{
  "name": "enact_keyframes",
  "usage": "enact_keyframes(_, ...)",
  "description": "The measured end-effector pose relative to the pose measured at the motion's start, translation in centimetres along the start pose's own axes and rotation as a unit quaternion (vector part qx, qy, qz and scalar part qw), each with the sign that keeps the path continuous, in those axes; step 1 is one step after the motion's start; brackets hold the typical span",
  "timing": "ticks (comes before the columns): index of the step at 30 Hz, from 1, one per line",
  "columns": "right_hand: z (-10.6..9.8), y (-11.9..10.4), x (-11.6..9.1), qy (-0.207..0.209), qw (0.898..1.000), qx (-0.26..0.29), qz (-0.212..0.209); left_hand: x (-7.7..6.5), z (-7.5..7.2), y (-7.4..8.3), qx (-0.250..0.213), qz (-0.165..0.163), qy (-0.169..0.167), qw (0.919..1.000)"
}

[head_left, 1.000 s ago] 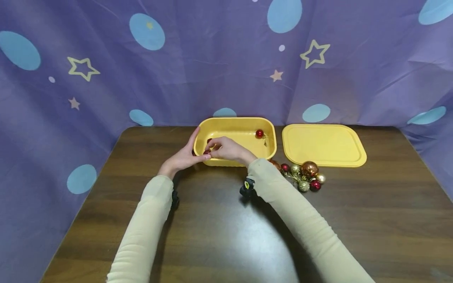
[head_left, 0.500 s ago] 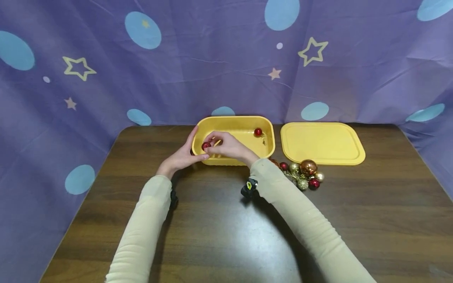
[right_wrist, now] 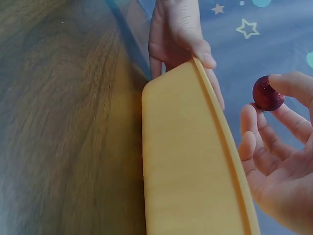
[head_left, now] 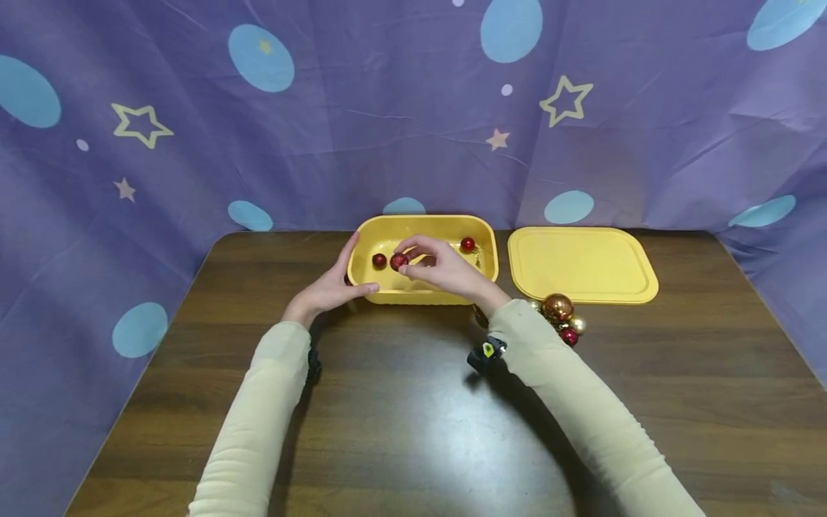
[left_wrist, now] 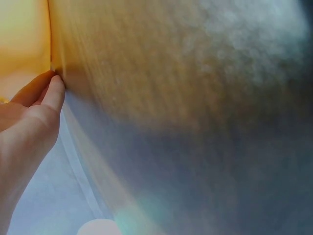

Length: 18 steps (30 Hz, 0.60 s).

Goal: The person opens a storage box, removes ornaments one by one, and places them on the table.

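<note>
A yellow plastic box stands open at the back of the table. My left hand grips its left end, thumb on the front rim and fingers around the outside; the left wrist view shows the fingertips at the box edge. Over the box, my right hand pinches a dark red glittery bauble between thumb and fingers. Inside lie another dark red bauble near the left end and a shiny red bauble near the right end.
The yellow lid lies flat to the right of the box. In front of it is a cluster of baubles, including a copper one and a red one, partly hidden by my right sleeve. A purple patterned curtain hangs behind.
My right hand has moved right from the box's left end, with a dark red bauble in its fingers. Another dark red bauble now shows at that end. My left hand keeps its grip.
</note>
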State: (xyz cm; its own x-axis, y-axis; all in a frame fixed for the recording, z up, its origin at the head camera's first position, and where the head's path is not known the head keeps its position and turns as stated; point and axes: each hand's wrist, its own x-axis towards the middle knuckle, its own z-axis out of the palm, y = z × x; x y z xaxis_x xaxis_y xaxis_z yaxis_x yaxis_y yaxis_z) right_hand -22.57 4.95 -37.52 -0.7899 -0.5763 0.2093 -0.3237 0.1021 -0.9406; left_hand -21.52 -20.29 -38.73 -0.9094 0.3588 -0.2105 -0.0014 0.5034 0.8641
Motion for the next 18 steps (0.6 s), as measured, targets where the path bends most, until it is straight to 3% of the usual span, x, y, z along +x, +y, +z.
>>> enact_keyframes(5,-1.2,-0.1,-1.6,-0.001,1.0,0.016,0.01,-1.1,0.1,1.9,0.006,-0.001,-0.006,1.0)
enact_keyframes(18,-4.3,-0.1,-5.1,0.028,0.999,0.01,0.029,-1.2,0.0,1.7,-0.005,0.009,-0.01,0.9999)
